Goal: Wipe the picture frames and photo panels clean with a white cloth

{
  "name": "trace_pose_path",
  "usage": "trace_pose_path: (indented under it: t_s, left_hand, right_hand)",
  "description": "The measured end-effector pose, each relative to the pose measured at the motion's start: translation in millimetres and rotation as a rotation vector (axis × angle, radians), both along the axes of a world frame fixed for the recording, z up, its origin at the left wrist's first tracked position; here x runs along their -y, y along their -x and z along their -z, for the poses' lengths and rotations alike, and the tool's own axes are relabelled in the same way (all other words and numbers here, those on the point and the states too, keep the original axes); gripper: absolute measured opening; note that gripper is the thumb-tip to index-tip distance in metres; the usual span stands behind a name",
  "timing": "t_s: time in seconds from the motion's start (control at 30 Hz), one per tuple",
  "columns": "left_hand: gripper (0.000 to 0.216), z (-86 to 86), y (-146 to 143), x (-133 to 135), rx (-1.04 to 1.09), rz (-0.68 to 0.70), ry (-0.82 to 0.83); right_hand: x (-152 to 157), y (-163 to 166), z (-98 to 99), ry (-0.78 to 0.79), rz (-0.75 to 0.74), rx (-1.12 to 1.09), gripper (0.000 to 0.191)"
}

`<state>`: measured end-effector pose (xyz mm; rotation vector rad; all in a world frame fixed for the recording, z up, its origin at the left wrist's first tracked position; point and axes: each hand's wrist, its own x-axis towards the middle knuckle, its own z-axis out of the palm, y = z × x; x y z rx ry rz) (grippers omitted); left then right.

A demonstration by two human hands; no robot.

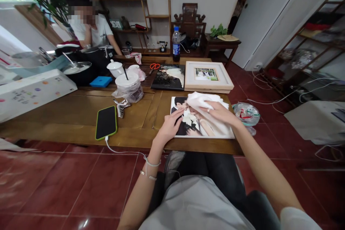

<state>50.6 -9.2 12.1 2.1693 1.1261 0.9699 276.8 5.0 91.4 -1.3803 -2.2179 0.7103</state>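
Observation:
A glossy photo print (188, 124) of a couple lies flat near the front edge of the low wooden table (81, 115). My left hand (170, 126) rests on its left edge with fingers stretched flat, holding it down. My right hand (219, 112) presses a crumpled white cloth (201, 101) onto the upper right part of the print, fingers laid over the cloth.
Behind the print lie a dark photo panel (168, 77) and a white framed picture (207, 76). A phone in a green case (106, 122) charges at the left. Also here: a white lidded container (128, 86), teapot (115, 68), orange scissors (154, 66), water bottle (176, 45), plastic bag (246, 114). Another person (88, 28) sits at the far left.

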Motion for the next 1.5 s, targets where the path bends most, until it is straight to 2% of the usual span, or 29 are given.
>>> trace_pose_path:
  t_s: [0.13,0.23,0.33,0.57,0.63,0.73,0.83,0.97,1.07,1.17,1.27,1.33,1.43,1.5]
  left_hand:
    - [0.031,1.4,0,-1,-0.01,-0.04,-0.013]
    - [0.03,1.2,0,-1,-0.02,-0.045,-0.014]
    - [0.032,0.6,0,0,-0.017,-0.031,-0.006]
    - [0.033,1.2,1,-1,0.009,0.001,-0.012]
    - [0.034,1.7,1,-2,0.011,-0.002,-0.009]
    - [0.034,2.0,0,-2,0.011,-0.004,-0.003]
    - [0.034,1.4,0,-1,0.011,-0.006,0.01]
    - [0.034,-1.2,0,1,0.011,-0.009,0.017]
    - [0.034,-3.7,0,2,0.01,-0.005,0.006]
    - [0.034,-4.7,-1,3,0.006,-0.012,0.012]
    - [0.034,-3.6,0,2,0.002,-0.015,0.015]
    - [0.035,-2.5,0,2,-0.001,-0.005,0.014]
    - [0.035,-1.5,0,1,-0.009,0.007,0.014]
    - [0.035,-1.2,0,0,-0.012,0.008,0.011]
  right_hand:
    - [-25,47,-1.3,-0.007,-0.175,-0.01,0.035]
    - [-26,55,9.5,-0.039,-0.178,0.072,0.038]
    - [-17,31,19.4,-0.077,-0.052,0.136,0.045]
    - [3,-57,29.9,-0.135,0.291,0.253,0.044]
    - [13,-68,33.8,-0.148,0.317,0.293,0.044]
    - [38,-66,36.8,-0.194,0.229,0.334,0.043]
    - [77,-52,31.7,-0.202,0.096,0.358,0.041]
    - [130,-30,16.0,-0.096,-0.102,0.361,0.039]
    - [149,-25,7.3,-0.039,-0.193,0.366,0.043]
    - [141,-34,2.4,-0.075,-0.104,0.401,0.041]
    - [111,-48,-3.5,-0.17,0.033,0.443,0.031]
    - [86,-53,-7.0,-0.281,0.088,0.46,0.032]
    - [50,-47,-3.7,-0.472,0.075,0.476,0.044]
    - [31,-39,5.9,-0.491,-0.001,0.507,0.05]
